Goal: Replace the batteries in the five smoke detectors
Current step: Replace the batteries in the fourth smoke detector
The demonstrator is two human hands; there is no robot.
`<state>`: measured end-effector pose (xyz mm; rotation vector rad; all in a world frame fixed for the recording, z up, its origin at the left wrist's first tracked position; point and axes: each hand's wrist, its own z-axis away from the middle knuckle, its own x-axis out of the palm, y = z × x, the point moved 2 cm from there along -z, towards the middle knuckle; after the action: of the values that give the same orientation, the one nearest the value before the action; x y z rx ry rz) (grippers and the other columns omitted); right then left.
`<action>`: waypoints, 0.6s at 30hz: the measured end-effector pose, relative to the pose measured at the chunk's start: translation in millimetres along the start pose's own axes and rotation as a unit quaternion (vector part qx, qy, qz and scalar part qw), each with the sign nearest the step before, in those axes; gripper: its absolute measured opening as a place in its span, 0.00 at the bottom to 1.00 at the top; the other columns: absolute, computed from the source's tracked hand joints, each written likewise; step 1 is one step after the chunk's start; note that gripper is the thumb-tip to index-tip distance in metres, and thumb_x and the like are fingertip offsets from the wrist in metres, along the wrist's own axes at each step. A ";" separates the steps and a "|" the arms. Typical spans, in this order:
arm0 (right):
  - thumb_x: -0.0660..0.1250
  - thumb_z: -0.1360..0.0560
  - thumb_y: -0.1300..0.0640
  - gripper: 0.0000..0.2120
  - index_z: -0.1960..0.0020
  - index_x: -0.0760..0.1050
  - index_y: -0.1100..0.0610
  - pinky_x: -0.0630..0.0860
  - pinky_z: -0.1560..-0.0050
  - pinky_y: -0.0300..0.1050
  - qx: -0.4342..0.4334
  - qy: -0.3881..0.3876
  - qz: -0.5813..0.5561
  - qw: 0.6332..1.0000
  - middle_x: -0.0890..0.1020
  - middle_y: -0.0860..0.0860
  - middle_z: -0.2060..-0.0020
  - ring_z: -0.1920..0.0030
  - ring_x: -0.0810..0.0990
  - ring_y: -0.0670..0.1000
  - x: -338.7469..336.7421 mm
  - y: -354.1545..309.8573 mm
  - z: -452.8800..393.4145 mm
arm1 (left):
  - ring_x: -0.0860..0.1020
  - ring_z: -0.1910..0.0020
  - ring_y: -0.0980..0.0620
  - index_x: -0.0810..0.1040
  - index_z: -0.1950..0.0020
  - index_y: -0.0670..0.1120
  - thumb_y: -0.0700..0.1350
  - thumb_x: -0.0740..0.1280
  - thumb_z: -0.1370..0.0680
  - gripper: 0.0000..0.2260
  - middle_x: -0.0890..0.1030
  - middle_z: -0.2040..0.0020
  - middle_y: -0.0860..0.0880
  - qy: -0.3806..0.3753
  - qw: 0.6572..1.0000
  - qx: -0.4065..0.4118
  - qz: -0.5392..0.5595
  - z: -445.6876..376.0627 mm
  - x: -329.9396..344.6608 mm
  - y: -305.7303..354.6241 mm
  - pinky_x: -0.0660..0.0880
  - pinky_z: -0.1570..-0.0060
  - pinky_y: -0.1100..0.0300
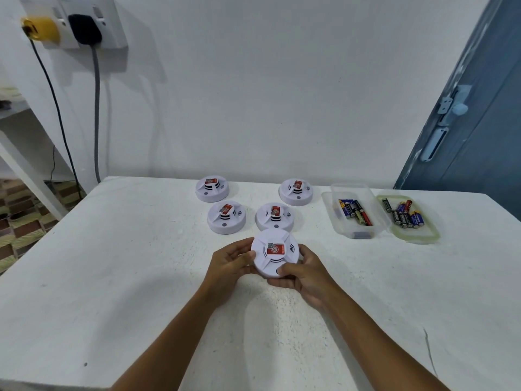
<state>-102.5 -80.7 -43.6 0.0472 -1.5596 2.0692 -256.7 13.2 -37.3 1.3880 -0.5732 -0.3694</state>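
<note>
A round white smoke detector (275,251) with a red label is held just above the white table (127,263), face up. My left hand (229,259) grips its left rim and my right hand (303,273) grips its near right rim, thumb on top. Several more white detectors with red labels stand behind it: one at the back left (212,188), one at the back right (296,191), one in the middle left (226,217), and one (275,215) directly behind the held detector. To the right lie batteries in a clear container (352,215) and on its lid (408,218).
The table ends at a white wall behind. A wall socket with a yellow plug (39,28) and a black plug (84,28) hangs at the upper left, cables running down. A blue door (479,122) stands at the right. Patterned floor shows at the left.
</note>
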 end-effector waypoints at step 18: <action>0.63 0.26 0.54 0.21 0.37 0.74 0.65 0.75 0.40 0.61 0.061 -0.045 -0.183 0.980 0.79 0.66 0.41 0.41 0.78 0.64 -11.3 -2.8 -0.7 | 0.82 0.46 0.49 0.79 0.43 0.49 0.39 0.64 0.21 0.10 0.84 0.46 0.52 0.000 1.000 0.007 0.006 2.8 0.4 1.7 0.80 0.52 0.56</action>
<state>-91.4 -84.0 -45.2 0.4451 -1.3533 1.8856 -258.1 11.0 -35.4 1.3977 -0.5851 -0.3552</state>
